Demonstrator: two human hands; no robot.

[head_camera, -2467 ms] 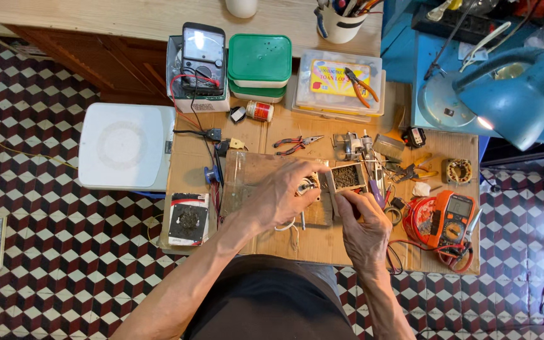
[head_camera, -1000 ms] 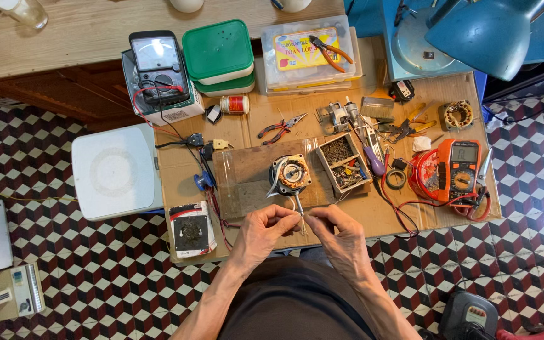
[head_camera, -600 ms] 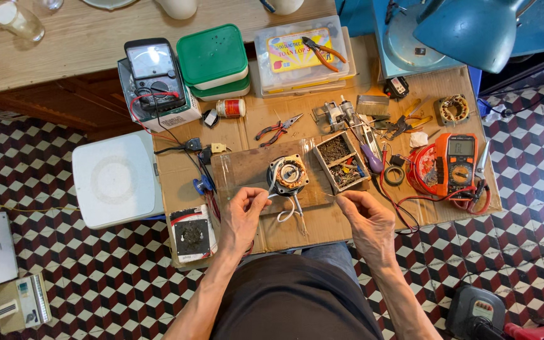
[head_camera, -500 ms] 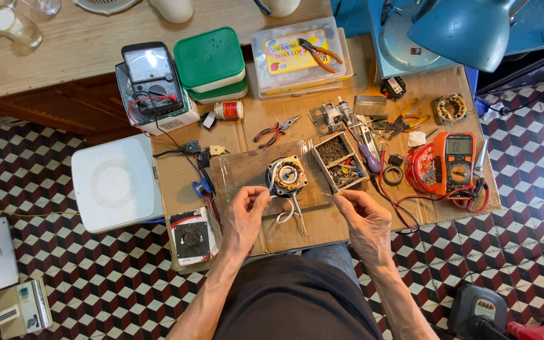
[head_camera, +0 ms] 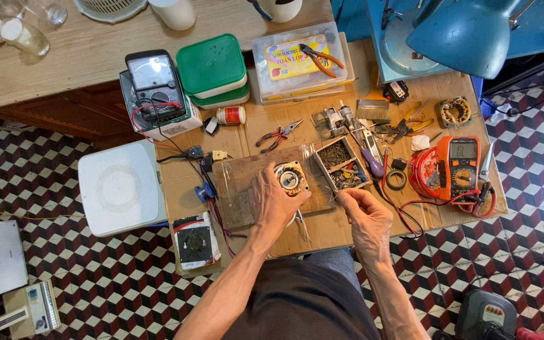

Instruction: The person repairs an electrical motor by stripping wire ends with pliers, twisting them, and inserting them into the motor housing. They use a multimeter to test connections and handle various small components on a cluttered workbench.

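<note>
A small round motor [head_camera: 291, 177] with copper windings and thin wire leads lies on a worn wooden board [head_camera: 237, 189] in the middle of the low work table [head_camera: 322, 230]. My left hand [head_camera: 273, 201] rests over the motor's near side, fingers curled around it. My right hand [head_camera: 363, 214] hovers just right of the board, fingertips pinched together beside a small open box of screws and parts [head_camera: 341, 165]; whether anything is between them I cannot tell.
An analog meter [head_camera: 152, 85] and green lidded boxes [head_camera: 212, 69] stand at the back left, a clear case with pliers [head_camera: 300, 60] behind. An orange multimeter [head_camera: 461, 167] with red leads lies right. A blue lamp [head_camera: 467, 31] overhangs. A white stool [head_camera: 121, 186] stands left.
Both hands have moved up from the table's front edge: the left one onto the motor, the right one up to beside the parts box. The camera has leaned closer.
</note>
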